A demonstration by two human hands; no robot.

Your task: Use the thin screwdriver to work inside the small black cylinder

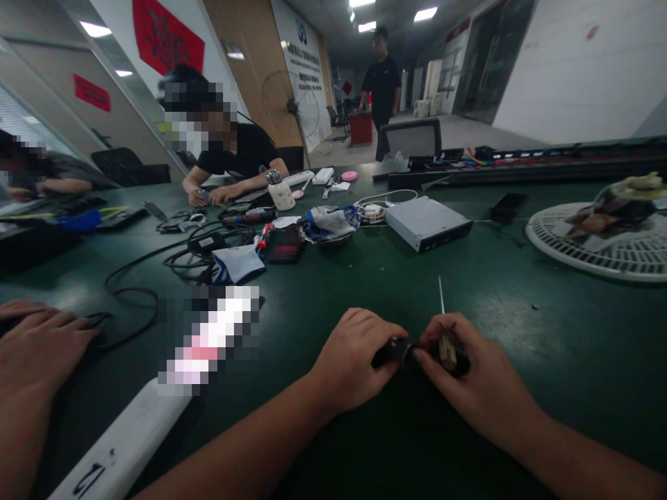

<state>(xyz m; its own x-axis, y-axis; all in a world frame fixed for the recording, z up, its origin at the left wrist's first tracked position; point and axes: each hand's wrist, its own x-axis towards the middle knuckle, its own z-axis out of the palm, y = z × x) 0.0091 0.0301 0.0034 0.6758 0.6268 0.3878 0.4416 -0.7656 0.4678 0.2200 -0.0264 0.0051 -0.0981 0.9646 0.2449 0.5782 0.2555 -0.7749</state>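
Near the front middle of the dark green table (323,292), my left hand (359,357) is closed round a small black part (397,351). My right hand (472,368) sits just to its right, with the thumb and a finger at the right end of that black part. The same hand also holds a screwdriver (447,349) in its palm, the thin metal shaft pointing up and away from me. The exact shape of the black part is hidden by my fingers.
A silver drive box (428,222) lies beyond my hands, a white fan grille (599,253) at right. Cloths, cables and a cup (280,192) spread left of centre. A long white object (130,437) and another person's hand (44,347) are at left. People sit and stand beyond.
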